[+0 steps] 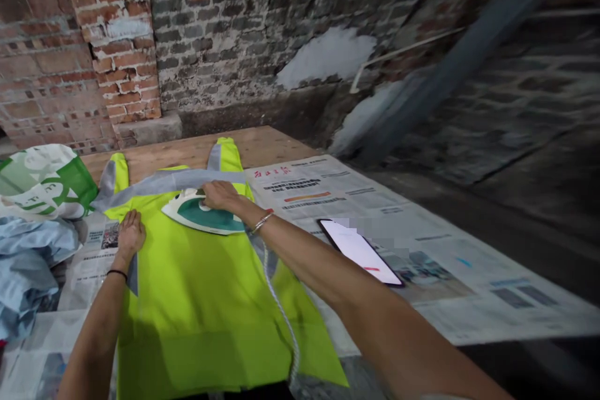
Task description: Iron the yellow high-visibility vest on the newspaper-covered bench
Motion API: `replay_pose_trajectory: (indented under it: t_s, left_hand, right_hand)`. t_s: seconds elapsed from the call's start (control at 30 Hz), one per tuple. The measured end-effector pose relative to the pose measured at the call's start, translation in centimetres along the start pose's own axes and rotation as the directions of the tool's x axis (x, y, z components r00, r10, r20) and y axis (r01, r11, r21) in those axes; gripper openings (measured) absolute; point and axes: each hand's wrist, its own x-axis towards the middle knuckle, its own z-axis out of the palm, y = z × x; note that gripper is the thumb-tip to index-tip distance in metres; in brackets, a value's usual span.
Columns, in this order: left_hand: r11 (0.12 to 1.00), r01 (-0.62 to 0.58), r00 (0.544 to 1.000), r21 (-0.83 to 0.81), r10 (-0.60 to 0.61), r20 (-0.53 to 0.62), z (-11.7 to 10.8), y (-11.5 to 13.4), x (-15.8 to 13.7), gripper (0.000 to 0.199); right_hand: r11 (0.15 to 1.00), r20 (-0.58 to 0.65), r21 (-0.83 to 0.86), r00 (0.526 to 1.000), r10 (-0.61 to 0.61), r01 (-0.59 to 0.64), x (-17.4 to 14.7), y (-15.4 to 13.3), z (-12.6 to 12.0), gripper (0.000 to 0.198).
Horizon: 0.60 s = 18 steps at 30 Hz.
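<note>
A yellow high-visibility jacket (201, 300) with grey reflective bands lies spread over the table, its sleeves pointing to the far side. My right hand (220, 194) is wrapped round the handle of a white and green clothes iron (201, 217), which rests on the jacket just below the grey chest band. The iron's pale cord (281, 306) runs down across the jacket toward me. At the jacket's left edge, my left hand (131, 234) lies flat with fingers stretched out, touching the fabric.
Newspaper (319, 178) covers much of the wooden table (267, 140). A phone with a lit screen (360, 253) lies on it to the right. On the left are a green and white bag (51, 181) and light blue cloth (28, 269). A brick wall (225, 44) stands behind.
</note>
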Motion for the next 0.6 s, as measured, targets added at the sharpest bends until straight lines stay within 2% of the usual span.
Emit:
replay_pose_trajectory:
  t_s: [0.13,0.33,0.43,0.5,0.6]
  left_hand:
    - [1.000,-0.004,1.000,-0.007,0.004,0.013,-0.4,0.1,0.2,0.053]
    - [1.000,0.000,1.000,-0.009,0.000,0.017,-0.9,0.3,0.4,0.053]
    - [1.000,0.007,1.000,-0.010,-0.007,0.016,-1.0,0.4,0.4,0.054]
    - [1.000,0.007,1.000,-0.012,-0.007,0.014,-1.0,0.4,0.4,0.054]
    - [1.000,0.004,1.000,-0.013,-0.004,0.011,-0.9,0.4,0.3,0.054]
  right_hand:
    - [0.968,0.074,-0.009,0.966,-0.249,0.250,-5.1,-0.4,0.0,0.029]
    - [0.861,0.139,0.021,0.851,-0.507,0.509,-12.6,-1.0,0.1,0.013]
    - [0.858,0.116,0.016,0.851,-0.512,0.514,-13.5,-1.1,0.4,0.013]
    - [0.886,0.089,0.008,0.882,-0.463,0.464,-12.7,-1.2,0.7,0.016]
    - [0.937,0.045,-0.014,0.936,-0.348,0.349,-9.7,-1.3,1.2,0.023]
